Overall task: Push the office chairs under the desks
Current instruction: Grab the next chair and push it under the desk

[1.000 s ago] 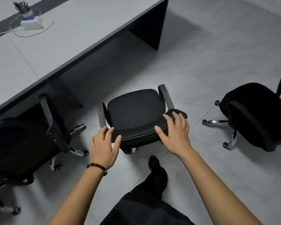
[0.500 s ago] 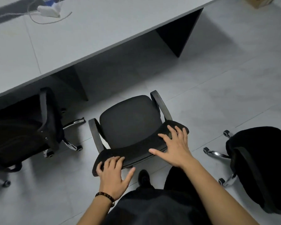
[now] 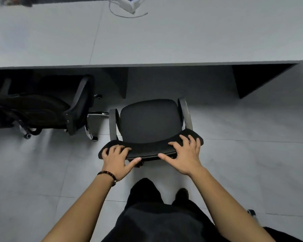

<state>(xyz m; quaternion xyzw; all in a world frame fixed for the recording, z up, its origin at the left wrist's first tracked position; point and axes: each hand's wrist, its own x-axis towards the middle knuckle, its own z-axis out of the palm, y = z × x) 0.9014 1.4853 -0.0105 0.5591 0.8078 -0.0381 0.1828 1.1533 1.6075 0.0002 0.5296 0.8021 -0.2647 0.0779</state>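
A black office chair (image 3: pixel 150 122) with grey armrests stands on the floor in front of the grey desk (image 3: pixel 164 41), its seat facing the gap under the desk. My left hand (image 3: pixel 116 158) grips the left end of the chair's backrest top, fingers curled over it. My right hand (image 3: pixel 185 154) lies on the right end of the backrest, fingers spread over the top and thumb behind. The seat's front edge stands short of the desk's edge.
A second black chair (image 3: pixel 47 110) sits partly under the desk at the left. A dark desk panel (image 3: pixel 255 79) stands at the right of the gap, another (image 3: pixel 119 82) at its left. A power strip with cable (image 3: pixel 128 6) lies on the desk. My legs and shoes (image 3: pixel 164 206) are behind the chair.
I have turned the chair to face the desk squarely and rolled it closer to the gap. The third chair at the right has left the view.
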